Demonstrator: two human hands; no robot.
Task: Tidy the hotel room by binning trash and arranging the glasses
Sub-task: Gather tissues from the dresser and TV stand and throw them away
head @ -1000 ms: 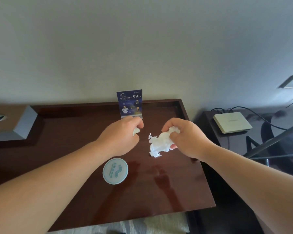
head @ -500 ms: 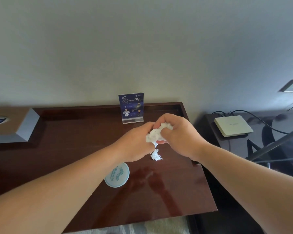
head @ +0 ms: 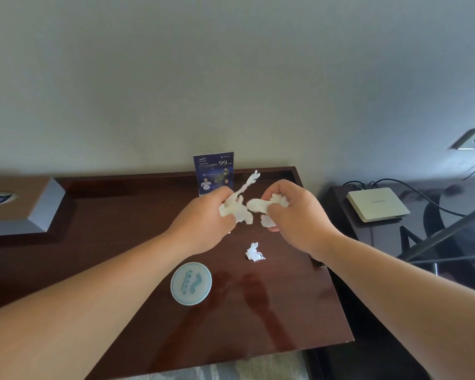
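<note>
Each hand, left hand [head: 203, 223] and right hand [head: 294, 212], clutches crumpled white tissue [head: 237, 209]; another white tissue scrap [head: 254, 252] lies nearby on the dark wooden desk [head: 121, 229]. Binning remains; no glasses visible.

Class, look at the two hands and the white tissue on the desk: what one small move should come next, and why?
Probably lower the right hand to pinch up the small tissue scrap lying loose on the desk. The left hand and the right each grip crumpled tissue, so that scrap is the only piece seen not yet gathered.
</note>
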